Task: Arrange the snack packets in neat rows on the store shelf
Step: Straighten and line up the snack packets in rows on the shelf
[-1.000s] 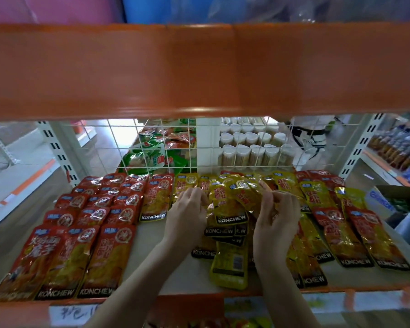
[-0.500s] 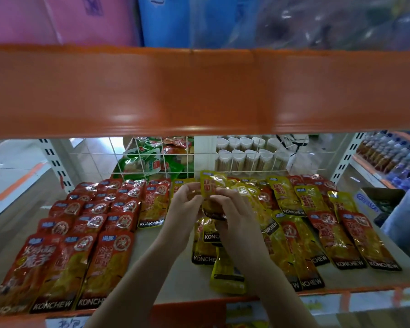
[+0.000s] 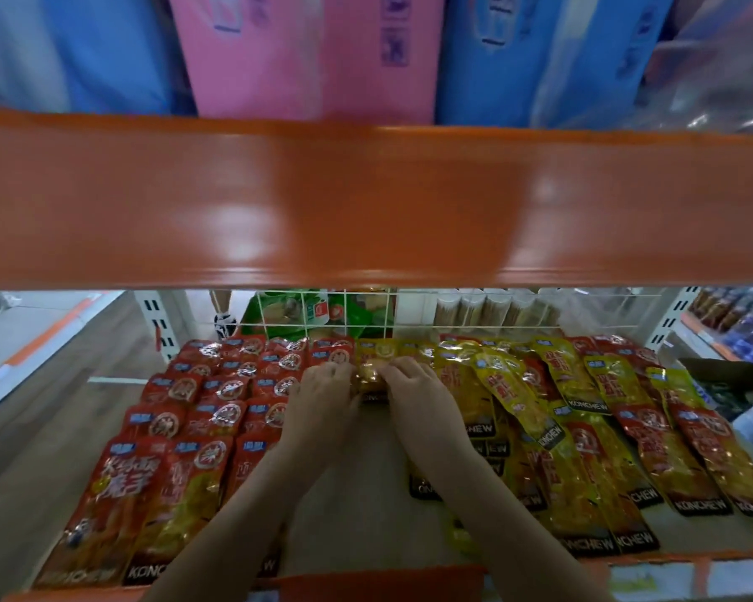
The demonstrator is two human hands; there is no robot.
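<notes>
Held packet: a yellow snack packet (image 3: 368, 375) sits at the back of the shelf, between the red rows and the yellow heap, just in front of the wire grid (image 3: 409, 328).
Left hand: the left hand (image 3: 322, 395) has its fingers curled on the packet's left edge, pinching it.
Right hand: the right hand (image 3: 414, 391) grips the packet's right edge the same way; the fingertips are blurred.
Handling: the packet looks light, limp and glossy, so it will likely bend and slide against its neighbours; holding both side edges seems the surest way to keep it flat and square.
Red rows: the red packets (image 3: 218, 401) lie overlapped in tidy columns on the left.
Yellow heap: the yellow packets (image 3: 518, 401) on the right lie skewed, some across others, not yet in rows.
Open room: a bare strip of shelf board (image 3: 366, 506) runs between the forearms toward the front lip.
Edges: the orange beam (image 3: 366, 202) hangs low above, so the hands likely have little room to lift; the grid blocks any push farther back.
Risk: a sideways nudge could disturb the neat red column touching the left hand.
</notes>
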